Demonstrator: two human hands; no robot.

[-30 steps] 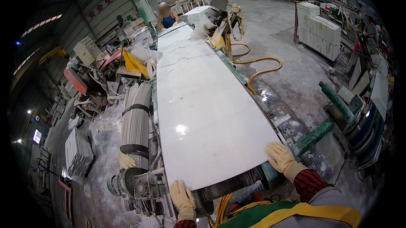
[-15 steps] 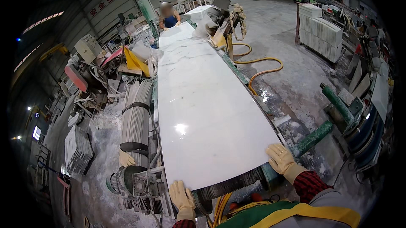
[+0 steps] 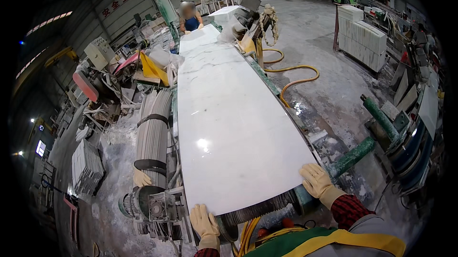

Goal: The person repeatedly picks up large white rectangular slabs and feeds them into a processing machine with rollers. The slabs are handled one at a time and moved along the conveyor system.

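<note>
A long, wet white marble slab (image 3: 238,133) with grey veins lies flat on a roller stand, running away from me. At its near left corner my left hand (image 3: 205,223), in a cream rubber glove, is closed on the edge; its thumb is hidden. My right hand (image 3: 318,183), gloved alike, holds the near right corner with its fingers over the top. Under the near edge runs a dark ribbed roller (image 3: 262,211). Across the far end a co-worker (image 3: 191,20) in a blue apron has both gloved hands on the slab.
Left of the slab stand a motor (image 3: 152,204), a strapped bundle of strips (image 3: 153,133) and a spare glove (image 3: 141,177). Green posts (image 3: 355,154) project at the right. A yellow hose (image 3: 300,67) curves over the floor. Stacked slabs (image 3: 360,37) stand farther right.
Almost nothing differs. Both my hands stay at the slab's near corners, and the co-worker remains at the far end; the view has shifted very slightly.
</note>
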